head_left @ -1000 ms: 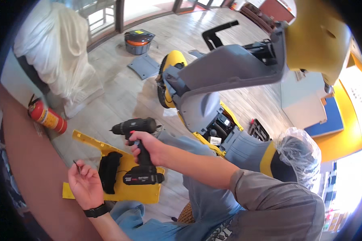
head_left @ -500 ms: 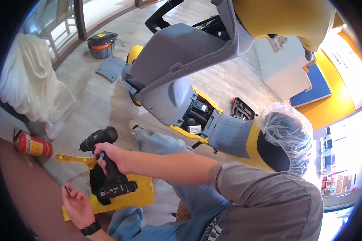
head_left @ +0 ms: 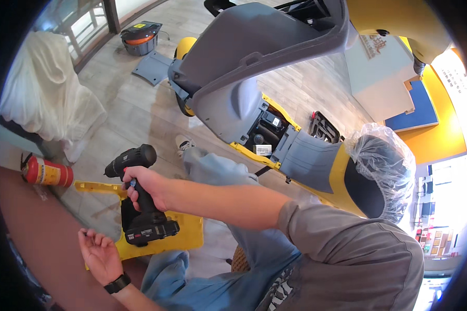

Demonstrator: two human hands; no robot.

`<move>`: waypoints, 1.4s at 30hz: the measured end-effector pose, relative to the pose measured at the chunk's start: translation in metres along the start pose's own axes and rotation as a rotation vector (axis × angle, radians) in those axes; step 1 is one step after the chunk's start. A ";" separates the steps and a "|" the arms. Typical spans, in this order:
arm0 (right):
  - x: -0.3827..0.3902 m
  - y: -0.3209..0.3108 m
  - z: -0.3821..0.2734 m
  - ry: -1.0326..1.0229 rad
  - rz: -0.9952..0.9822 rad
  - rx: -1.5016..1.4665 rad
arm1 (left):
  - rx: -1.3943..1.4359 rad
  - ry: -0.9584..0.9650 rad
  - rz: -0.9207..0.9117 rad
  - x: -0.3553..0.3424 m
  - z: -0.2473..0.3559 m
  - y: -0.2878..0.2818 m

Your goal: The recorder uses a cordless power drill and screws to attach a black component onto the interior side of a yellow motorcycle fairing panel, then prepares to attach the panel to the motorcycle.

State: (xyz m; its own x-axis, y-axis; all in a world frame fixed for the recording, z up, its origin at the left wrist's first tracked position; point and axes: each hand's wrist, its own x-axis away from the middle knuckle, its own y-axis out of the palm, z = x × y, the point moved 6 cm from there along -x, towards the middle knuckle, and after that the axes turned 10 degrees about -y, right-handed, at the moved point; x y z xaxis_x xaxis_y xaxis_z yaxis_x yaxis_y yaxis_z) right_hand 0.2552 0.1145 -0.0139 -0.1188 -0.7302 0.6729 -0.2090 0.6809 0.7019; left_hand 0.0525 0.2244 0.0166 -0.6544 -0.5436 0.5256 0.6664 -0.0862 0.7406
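Note:
My right hand (head_left: 141,185) is wrapped round the grip of a black cordless drill (head_left: 135,157). The drill's chuck points left, and its battery hangs over a yellow plastic panel (head_left: 184,230). Left of the panel, my left hand (head_left: 101,259), with a black band on the wrist, is raised with its thumb and fingertips together. A small dark thing shows at those fingertips, too small to name. Ahead stands a grey and yellow scooter (head_left: 220,116). Its floor compartment (head_left: 267,127) is uncovered, showing black parts and a white-labelled box.
A red fire extinguisher (head_left: 46,172) lies at the left near a white draped cloth (head_left: 46,93). Beyond the scooter sits an open black tool case (head_left: 324,128). A grey panel (head_left: 153,67) and a bucket-shaped machine (head_left: 141,39) are on the floor. Clear plastic covers the seat (head_left: 384,166).
The view has shifted, so the scooter and floor things appear farther right. My left hand has risen slightly, its fingers still together. The drill stays in my right hand.

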 end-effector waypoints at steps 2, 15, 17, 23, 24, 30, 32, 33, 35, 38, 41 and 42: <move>0.000 0.000 0.003 0.017 -0.021 0.012 | 0.010 0.012 0.011 0.002 0.000 0.000; 0.005 -0.003 0.002 0.031 -0.017 0.088 | 0.053 0.004 0.038 0.011 -0.004 0.002; 0.004 -0.002 0.003 0.037 -0.010 0.096 | 0.078 -0.004 0.043 0.011 -0.006 0.002; 0.004 -0.001 0.006 0.068 0.004 0.109 | 0.064 0.021 0.093 0.012 -0.008 0.004; 0.004 -0.001 0.006 0.070 0.005 0.109 | 0.050 0.020 0.093 0.011 -0.009 0.005; 0.002 -0.004 0.004 0.055 -0.004 0.104 | 0.061 0.008 0.102 0.010 -0.012 0.011; 0.003 -0.003 0.004 0.049 -0.009 0.106 | 0.073 0.008 0.069 0.011 -0.013 0.013; 0.004 -0.004 0.003 0.052 -0.010 0.104 | 0.067 0.001 0.064 0.011 -0.013 0.014; 0.006 -0.004 0.002 0.058 -0.018 0.107 | 0.090 -0.001 0.045 0.010 -0.014 0.015; 0.008 -0.004 0.002 0.075 -0.019 0.095 | 0.124 -0.009 0.091 0.010 -0.015 0.012; 0.008 -0.004 0.001 0.066 -0.014 0.115 | 0.114 -0.015 0.086 0.010 -0.015 0.014; 0.009 -0.003 0.001 0.065 -0.026 0.112 | 0.095 -0.020 0.077 0.010 -0.015 0.015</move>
State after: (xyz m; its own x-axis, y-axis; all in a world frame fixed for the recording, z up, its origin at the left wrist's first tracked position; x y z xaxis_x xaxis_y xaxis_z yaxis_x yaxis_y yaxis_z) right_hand 0.2536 0.1061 -0.0106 -0.0495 -0.7395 0.6714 -0.3187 0.6488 0.6910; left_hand 0.0610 0.2053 0.0270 -0.6101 -0.5288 0.5900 0.6786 0.0356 0.7336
